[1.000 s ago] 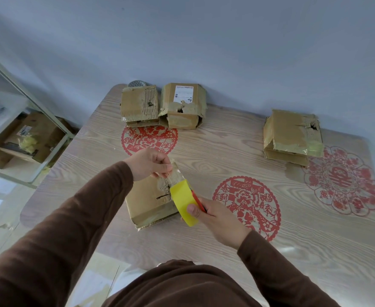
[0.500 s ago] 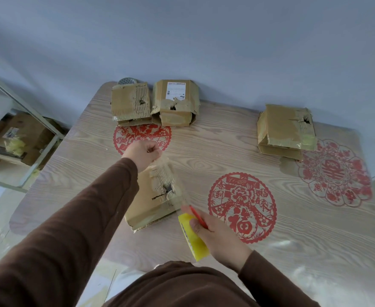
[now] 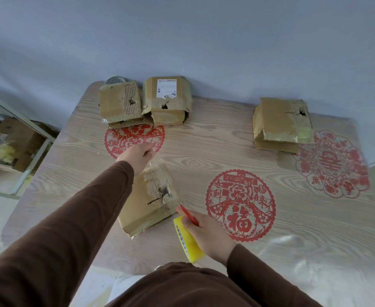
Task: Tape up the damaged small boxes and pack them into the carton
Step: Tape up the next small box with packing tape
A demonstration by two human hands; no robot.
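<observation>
We are on the first torn box (image 3: 151,200), at the desk (image 3: 204,156) edge nearest us; three more boxes wait beyond it, untaped, and no carton shows on the desk. Our left hand (image 3: 137,156) pinches the clear tape's end past the box; our right hand (image 3: 204,231) grips the yellow roll (image 3: 187,240). Since a second ago the hands have spread, stretching tape over the hole.

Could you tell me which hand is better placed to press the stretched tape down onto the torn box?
Left. The left hand pinches the tape's free end beyond the torn box; the right hand is occupied gripping the yellow tape roll.
</observation>
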